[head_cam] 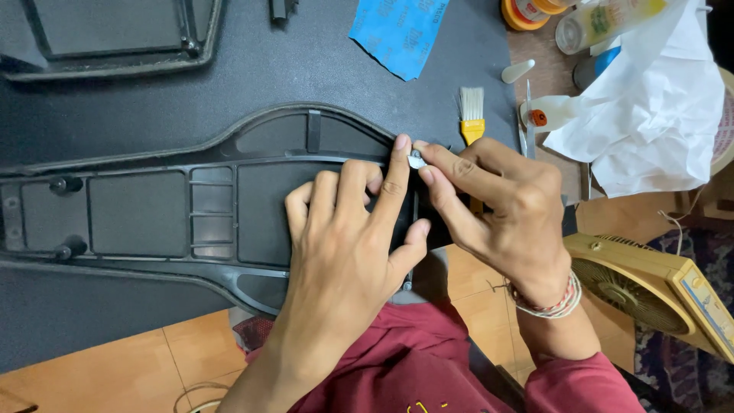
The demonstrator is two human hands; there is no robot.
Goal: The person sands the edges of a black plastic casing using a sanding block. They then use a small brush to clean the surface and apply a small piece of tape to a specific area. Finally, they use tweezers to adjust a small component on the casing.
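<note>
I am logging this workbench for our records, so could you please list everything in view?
Ribbed plastic panel: 1, black, across the dark mat.
Small metal piece: 1, silvery, pinched at the panel's edge.
Dark mat: 1, grey-black, under the panel.
Second frame: 1, black, top left.
Sandpaper sheet: 1, blue, top centre.
Brush: 1, yellow handle, pale bristles, above the hands.
Plastic bag: 1, white, top right.
Fan: 1, yellowish, on the floor at right.
Left hand: 1, pressed on the panel.
Right hand: 1, corded bracelet, pinching the metal piece.
</note>
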